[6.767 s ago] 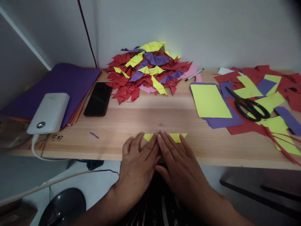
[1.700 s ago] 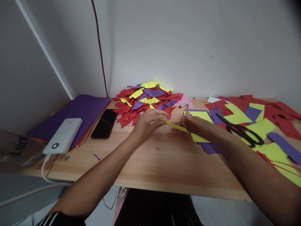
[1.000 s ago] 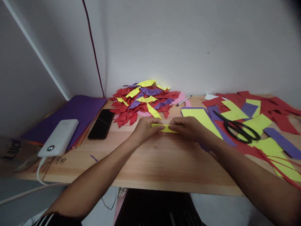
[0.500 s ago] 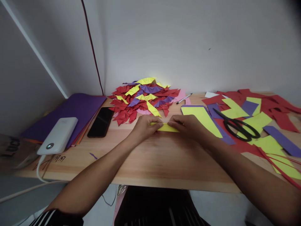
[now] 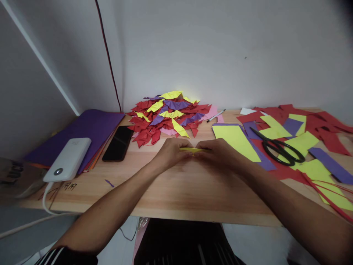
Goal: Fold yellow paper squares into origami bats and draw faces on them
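A small piece of folded yellow paper is pinched between my two hands over the middle of the wooden table. My left hand grips its left end and my right hand its right end, fingers closed and close together. Seen nearly edge-on, the paper shows as a thin strip, and most of it is hidden by the fingers. Just beyond the hands lies a heap of folded paper bats in red, yellow, purple and pink, some with drawn faces. A stack of yellow sheets lies beside my right hand.
Black-handled scissors lie on red, yellow and purple paper scraps at the right. A pen rests behind the stack. On the left are a phone, a white power bank with a cable, and purple sheets.
The yellow paper has tilted from showing its flat face to nearly edge-on. Both hands have turned with it and moved slightly nearer to me, still gripping its ends.
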The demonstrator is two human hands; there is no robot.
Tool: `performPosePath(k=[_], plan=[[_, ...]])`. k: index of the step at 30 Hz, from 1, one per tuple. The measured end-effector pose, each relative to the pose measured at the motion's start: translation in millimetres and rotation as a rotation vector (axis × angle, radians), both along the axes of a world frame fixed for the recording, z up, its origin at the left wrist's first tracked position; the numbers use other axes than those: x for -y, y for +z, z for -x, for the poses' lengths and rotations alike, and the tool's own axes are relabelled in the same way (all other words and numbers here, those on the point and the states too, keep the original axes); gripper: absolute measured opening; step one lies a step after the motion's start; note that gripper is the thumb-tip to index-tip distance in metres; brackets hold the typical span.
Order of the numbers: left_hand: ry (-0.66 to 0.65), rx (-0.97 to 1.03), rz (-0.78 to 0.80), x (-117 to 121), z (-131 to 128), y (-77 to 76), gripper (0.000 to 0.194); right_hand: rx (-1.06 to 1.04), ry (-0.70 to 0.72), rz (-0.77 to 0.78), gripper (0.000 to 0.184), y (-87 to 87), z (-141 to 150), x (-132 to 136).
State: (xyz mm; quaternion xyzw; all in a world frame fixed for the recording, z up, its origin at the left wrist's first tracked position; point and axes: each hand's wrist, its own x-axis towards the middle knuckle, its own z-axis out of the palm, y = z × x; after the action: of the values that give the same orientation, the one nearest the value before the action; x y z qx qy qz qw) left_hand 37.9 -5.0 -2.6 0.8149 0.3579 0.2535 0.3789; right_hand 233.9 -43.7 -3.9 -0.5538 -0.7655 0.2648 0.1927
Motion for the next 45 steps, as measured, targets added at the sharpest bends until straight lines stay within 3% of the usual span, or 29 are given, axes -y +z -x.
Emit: performPosePath(k=[5,10,18,20,23,26,31,37,45], plan=[[-0.036,-0.009,-0.003,2,0,0.4,0.012,0.034,0.016,0.036,0.032,3.5,1,3],[0.032,-0.070,0.015,-2,3,3.2,0.015,0.084,0.021,0.015,0.036,4.3,0,2],[-0.018,-0.044,0.300,-11,12,2.2,0.019,0.165,0.006,0.112,0.033,10.2,-15,-4],[0.011,-0.025,0.306,-12,12,6.2,0.018,0.107,-0.003,0.039,0.029,10.4,-21,-5],[0.127,0.047,0.389,-12,10,11.4,0.015,-0.044,-0.122,-0.222,0.020,11.9,-25,-6],[0.189,0.112,0.454,-11,7,10.8,0.011,-0.041,-0.170,-0.447,0.014,14.0,-22,-5],[0.166,0.117,0.288,-8,5,4.1,0.012,0.061,-0.112,-0.501,0.009,6.5,-15,-4],[0.206,0.032,0.052,-1,3,6.3,0.016,0.105,-0.148,-0.505,0.010,-3.6,-12,-6],[0.220,0.047,0.001,2,-1,4.2,0.014,-0.027,-0.129,-0.434,0.003,-1.8,-3,-1]])
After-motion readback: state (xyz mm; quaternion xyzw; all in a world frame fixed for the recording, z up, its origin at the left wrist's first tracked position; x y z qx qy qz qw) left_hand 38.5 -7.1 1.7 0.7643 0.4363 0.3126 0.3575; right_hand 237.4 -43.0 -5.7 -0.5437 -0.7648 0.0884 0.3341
